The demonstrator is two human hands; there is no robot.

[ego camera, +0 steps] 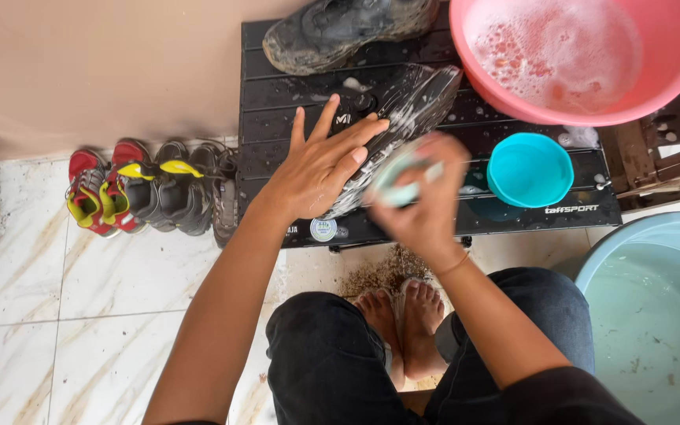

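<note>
2 hands (371, 185) on soapy shoe (411, 118)

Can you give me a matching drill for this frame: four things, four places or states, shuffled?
Things:
1. pink basin
2. teal cup
3. muddy shoe
4. left hand

Places or states:
A. far edge of the black table
B. flat on the soapy dark shoe
C. full of suds
D. upright, just right of the blurred right hand

Pairs: 1-C, 2-D, 3-A, 4-B
</note>
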